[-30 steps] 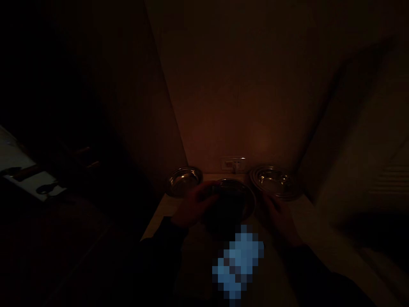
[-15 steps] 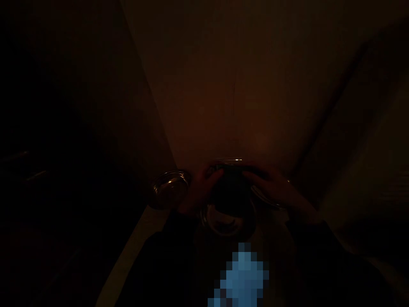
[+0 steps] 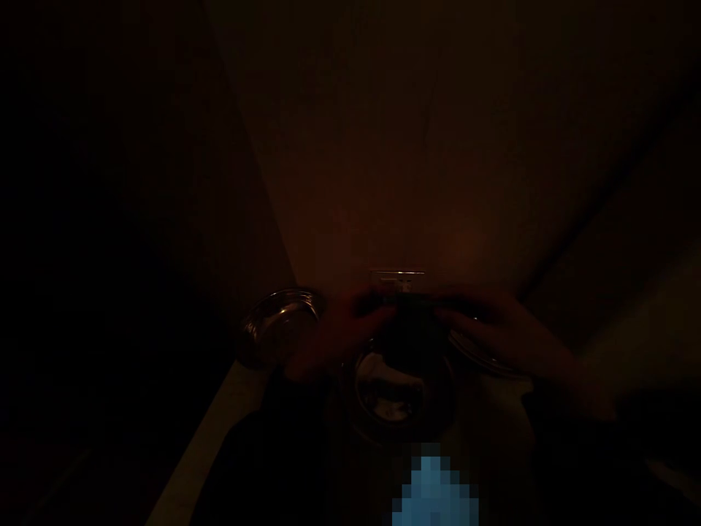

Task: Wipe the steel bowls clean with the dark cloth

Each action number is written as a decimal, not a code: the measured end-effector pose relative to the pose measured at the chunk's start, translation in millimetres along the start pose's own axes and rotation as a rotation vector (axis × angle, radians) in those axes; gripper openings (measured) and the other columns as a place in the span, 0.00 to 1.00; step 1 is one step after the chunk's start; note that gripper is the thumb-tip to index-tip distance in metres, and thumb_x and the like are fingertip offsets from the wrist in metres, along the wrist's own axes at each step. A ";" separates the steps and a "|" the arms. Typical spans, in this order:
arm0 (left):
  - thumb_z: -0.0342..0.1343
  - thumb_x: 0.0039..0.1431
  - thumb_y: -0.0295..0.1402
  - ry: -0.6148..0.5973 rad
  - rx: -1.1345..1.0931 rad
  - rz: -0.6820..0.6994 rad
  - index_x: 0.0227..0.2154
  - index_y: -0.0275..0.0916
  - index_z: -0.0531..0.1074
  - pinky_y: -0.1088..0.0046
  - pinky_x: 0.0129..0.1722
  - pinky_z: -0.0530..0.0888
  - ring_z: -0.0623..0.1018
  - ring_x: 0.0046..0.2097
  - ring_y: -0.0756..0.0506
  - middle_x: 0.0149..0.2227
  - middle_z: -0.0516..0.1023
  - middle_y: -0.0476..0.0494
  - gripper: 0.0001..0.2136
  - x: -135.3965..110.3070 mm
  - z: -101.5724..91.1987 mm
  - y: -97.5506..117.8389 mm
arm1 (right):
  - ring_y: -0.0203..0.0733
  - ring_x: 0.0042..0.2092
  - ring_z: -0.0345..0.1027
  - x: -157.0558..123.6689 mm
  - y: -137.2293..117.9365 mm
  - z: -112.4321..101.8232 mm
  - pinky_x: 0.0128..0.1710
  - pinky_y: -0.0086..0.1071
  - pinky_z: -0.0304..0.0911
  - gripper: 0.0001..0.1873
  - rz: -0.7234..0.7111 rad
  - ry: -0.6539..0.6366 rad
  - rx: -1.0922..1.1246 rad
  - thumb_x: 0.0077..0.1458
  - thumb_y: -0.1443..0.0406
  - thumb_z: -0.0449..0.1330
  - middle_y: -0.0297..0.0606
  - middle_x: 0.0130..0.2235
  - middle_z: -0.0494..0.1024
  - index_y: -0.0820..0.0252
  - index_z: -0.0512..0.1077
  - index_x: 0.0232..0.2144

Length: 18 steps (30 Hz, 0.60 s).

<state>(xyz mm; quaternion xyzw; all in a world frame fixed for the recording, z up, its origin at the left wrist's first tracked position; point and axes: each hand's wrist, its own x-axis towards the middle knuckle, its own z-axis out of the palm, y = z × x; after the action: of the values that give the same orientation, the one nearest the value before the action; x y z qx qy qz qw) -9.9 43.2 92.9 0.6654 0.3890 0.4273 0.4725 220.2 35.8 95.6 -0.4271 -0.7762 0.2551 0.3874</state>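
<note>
The scene is very dark. My left hand (image 3: 339, 332) and my right hand (image 3: 501, 332) reach forward and meet at a dark object (image 3: 412, 329) near the wall, fingers curved around its two sides. What that object is cannot be made out. Just below it a shiny metal bowl (image 3: 391, 394) stands on the pale counter (image 3: 219, 431). A second metal dish (image 3: 279, 325) lies left of my left hand. Part of another metal dish (image 3: 474, 351) shows under my right hand.
A wall socket (image 3: 397, 277) sits low on the wall behind the hands. Walls close in at left and right, forming a narrow corner. A blurred blue patch (image 3: 432, 493) covers the bottom centre. The counter's left edge drops into darkness.
Both hands have moved from the bowl's rim up and forward to the dark object by the wall. The view has shifted, so the bowl now lies lower and shows its shiny inside.
</note>
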 end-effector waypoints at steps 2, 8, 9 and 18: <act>0.59 0.55 0.36 -0.049 0.063 -0.025 0.42 0.39 0.75 0.67 0.47 0.74 0.79 0.46 0.45 0.44 0.81 0.45 0.12 -3.1 -2.7 1.1 | 0.50 0.45 0.75 -2.9 1.8 -2.6 0.47 0.43 0.70 0.15 0.008 -0.029 -0.027 0.57 0.56 0.60 0.37 0.44 0.81 0.53 0.77 0.45; 0.58 0.55 0.35 -0.070 0.167 -0.057 0.42 0.39 0.75 0.66 0.47 0.74 0.79 0.45 0.44 0.45 0.81 0.43 0.12 -7.3 -5.7 6.3 | 0.49 0.44 0.75 -5.2 -0.8 -5.4 0.45 0.40 0.71 0.14 0.021 -0.100 -0.084 0.57 0.57 0.59 0.37 0.43 0.81 0.53 0.77 0.44; 0.58 0.55 0.34 -0.069 0.169 -0.064 0.42 0.38 0.75 0.66 0.47 0.74 0.79 0.45 0.44 0.44 0.81 0.43 0.12 -7.0 -5.7 6.9 | 0.48 0.43 0.75 -4.9 -1.3 -5.3 0.43 0.39 0.71 0.14 0.026 -0.108 -0.084 0.57 0.58 0.58 0.36 0.43 0.81 0.53 0.77 0.44; 0.59 0.54 0.35 -0.069 0.181 -0.094 0.42 0.38 0.75 0.65 0.47 0.74 0.79 0.44 0.44 0.43 0.81 0.43 0.13 -5.9 -7.5 6.8 | 0.46 0.42 0.75 -4.4 -2.5 -5.8 0.41 0.36 0.71 0.14 -0.019 -0.156 -0.167 0.59 0.58 0.57 0.36 0.43 0.81 0.52 0.77 0.44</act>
<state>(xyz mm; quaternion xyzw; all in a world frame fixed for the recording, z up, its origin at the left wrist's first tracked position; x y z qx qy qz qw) -18.1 38.3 99.7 0.7008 0.4404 0.3444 0.4431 225.2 31.2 99.1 -0.4295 -0.8264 0.2184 0.2913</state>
